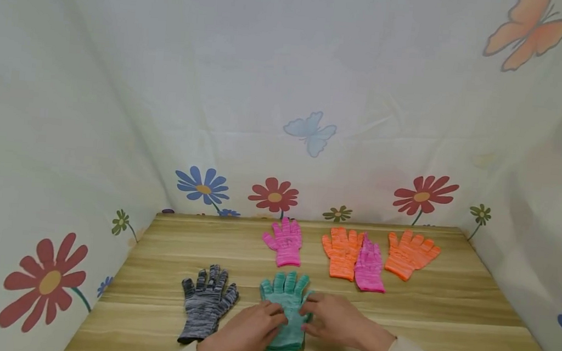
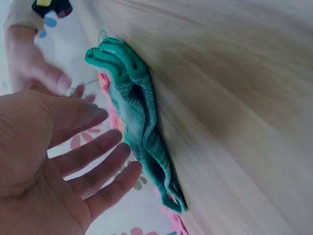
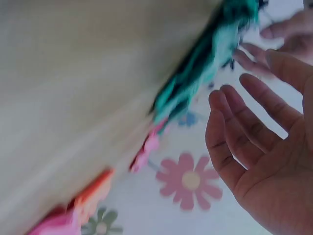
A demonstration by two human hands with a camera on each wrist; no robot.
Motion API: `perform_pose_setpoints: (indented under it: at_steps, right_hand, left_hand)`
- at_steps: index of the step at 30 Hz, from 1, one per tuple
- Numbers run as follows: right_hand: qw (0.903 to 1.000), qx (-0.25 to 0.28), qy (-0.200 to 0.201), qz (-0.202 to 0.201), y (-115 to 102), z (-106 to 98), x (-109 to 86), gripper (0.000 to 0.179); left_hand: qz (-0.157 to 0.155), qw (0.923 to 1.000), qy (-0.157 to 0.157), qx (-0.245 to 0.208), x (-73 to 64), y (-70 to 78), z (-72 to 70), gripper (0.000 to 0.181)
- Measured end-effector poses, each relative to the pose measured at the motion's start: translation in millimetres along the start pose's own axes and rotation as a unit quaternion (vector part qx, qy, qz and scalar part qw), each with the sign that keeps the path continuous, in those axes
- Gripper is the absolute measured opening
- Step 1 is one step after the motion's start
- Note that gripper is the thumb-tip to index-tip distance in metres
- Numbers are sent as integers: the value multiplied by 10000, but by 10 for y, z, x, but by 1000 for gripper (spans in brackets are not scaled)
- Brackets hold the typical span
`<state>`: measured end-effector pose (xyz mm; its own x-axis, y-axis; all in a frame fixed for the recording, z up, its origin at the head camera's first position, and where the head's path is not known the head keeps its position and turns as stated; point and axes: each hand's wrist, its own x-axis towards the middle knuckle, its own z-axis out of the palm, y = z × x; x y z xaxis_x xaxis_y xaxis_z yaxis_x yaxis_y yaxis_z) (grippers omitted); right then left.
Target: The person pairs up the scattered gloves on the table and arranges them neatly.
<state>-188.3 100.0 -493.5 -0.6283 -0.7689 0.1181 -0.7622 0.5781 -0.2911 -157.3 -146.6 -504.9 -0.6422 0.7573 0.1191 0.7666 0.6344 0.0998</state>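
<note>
Two teal knit gloves [image 1: 285, 322] lie one on the other on the wooden table, fingers pointing away; their two layered cuffs [image 2: 124, 66] show in the left wrist view. Beside the stack's left edge is my left hand [image 1: 254, 327], its fingers spread and relaxed with nothing held. On the other side, my right hand [image 1: 336, 320] has loosely bent fingers near the right edge and grips nothing. The right wrist view shows that palm [image 3: 274, 147] apart from the blurred teal fabric [image 3: 200, 68]. Whether any fingertip touches the gloves is hard to tell.
A grey-black glove [image 1: 205, 304] lies at the left. Farther back are a pink glove [image 1: 285, 245], an orange glove [image 1: 343, 255] overlapping another pink glove [image 1: 370, 265], and a second orange glove [image 1: 409, 254]. Flower-printed cloth [image 1: 238, 84] encloses the table's back and sides.
</note>
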Motion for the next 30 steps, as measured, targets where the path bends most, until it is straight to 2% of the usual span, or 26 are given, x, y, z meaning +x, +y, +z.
perform_pose_setpoints:
  at_steps: [4,7,10,16,23,30]
  right_hand:
    - [9996,-66,128,246,100,-137,-68,31]
    - [9994,-32,62,336,145,-142,-113,43]
    - [9987,79,-6,499,182,-117,-151,49]
    - [9973,-73,44,725,244,-104,-214,49]
    - [9959,-40,59,899,257,-171,-273,50]
    - [9953,-49,170,954,289,-185,-320,53]
  left_hand:
    - [97,9994,-304,120,100,4,25,31]
    - [76,9985,-466,287,115,-11,57,33]
    - [45,9976,-489,494,103,-36,78,32]
    - [-182,9968,-523,579,29,-82,89,33]
    - [-643,9950,-669,359,-103,-124,16,36]
    - [-784,9946,-666,165,-180,-205,0,39]
